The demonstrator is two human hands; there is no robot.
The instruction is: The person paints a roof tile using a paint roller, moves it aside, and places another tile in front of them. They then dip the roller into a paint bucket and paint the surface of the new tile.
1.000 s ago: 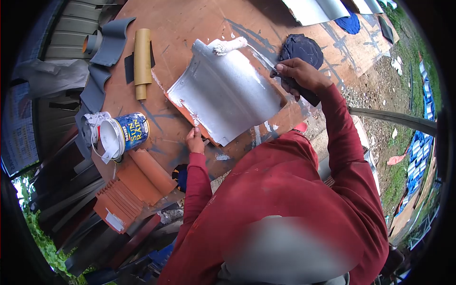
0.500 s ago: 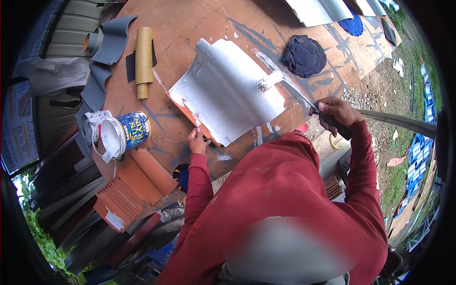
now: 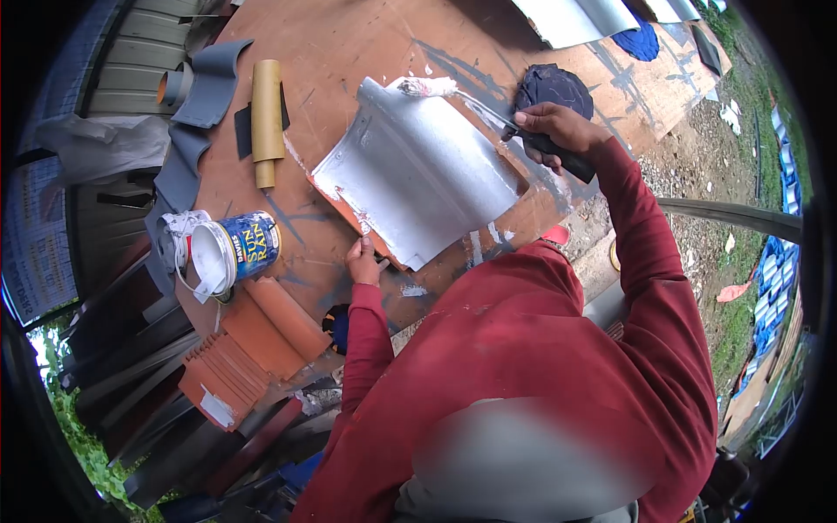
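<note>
The one camera here rides on the person's head, tipped steeply down, so the red shirt (image 3: 488, 322) looms nearest along the bottom. It faces out over the table (image 3: 323, 44), with the left hand (image 3: 364, 263) and right hand (image 3: 562, 132) at close range, its wide round view reaching the grass (image 3: 732, 336) at far right.

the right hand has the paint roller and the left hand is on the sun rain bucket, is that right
Not quite: the left hand is at the orange edge of the silver-coated tile, apart from the sun rain bucket, as the head view shows. The right hand does have the paint roller.
</note>
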